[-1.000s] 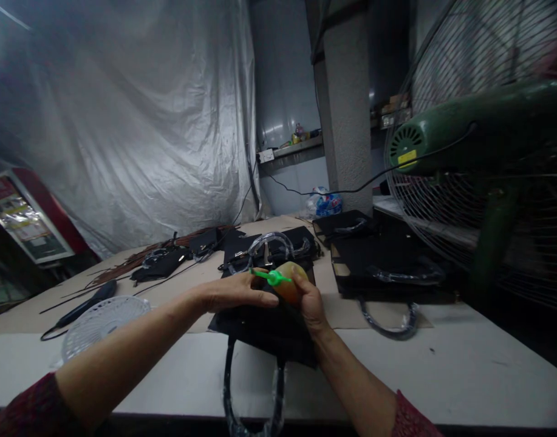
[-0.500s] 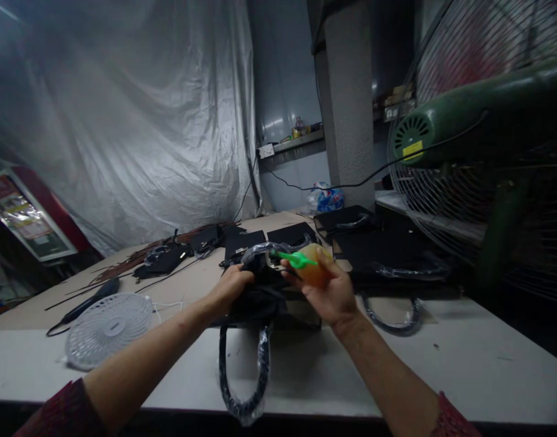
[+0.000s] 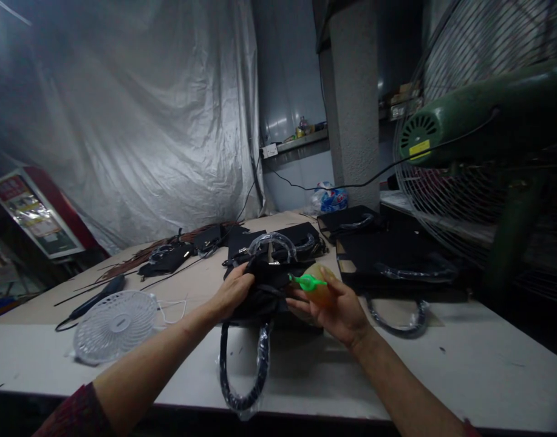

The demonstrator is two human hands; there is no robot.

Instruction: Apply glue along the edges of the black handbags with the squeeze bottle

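Observation:
A black handbag point(image 3: 278, 318) lies in front of me, its plastic-wrapped near handle point(image 3: 242, 400) hanging toward the table's front edge. The other wrapped handle point(image 3: 276, 238) arches up at the bag's far side. My left hand point(image 3: 232, 291) is closed on the dark material at the bag's left opening edge. In my right hand point(image 3: 344, 315) is a squeeze bottle point(image 3: 322, 290) with orange-yellow contents and a bright green nozzle cap. The nozzle points left, over the right part of the bag. The inside of the bag is too dark to make out.
A white round fan point(image 3: 118, 325) and a dark handheld tool point(image 3: 93, 300) lie at left. More black bags point(image 3: 387, 249) are on the table point(image 3: 483, 364) at right and behind. A large green-bodied fan point(image 3: 478, 115) stands at right, its cable point(image 3: 351, 184) crossing the back.
My right hand and the bottle have shifted slightly right and down, the nozzle moving away from the far handle. My left hand stays on the bag's edge. The view has shifted a little.

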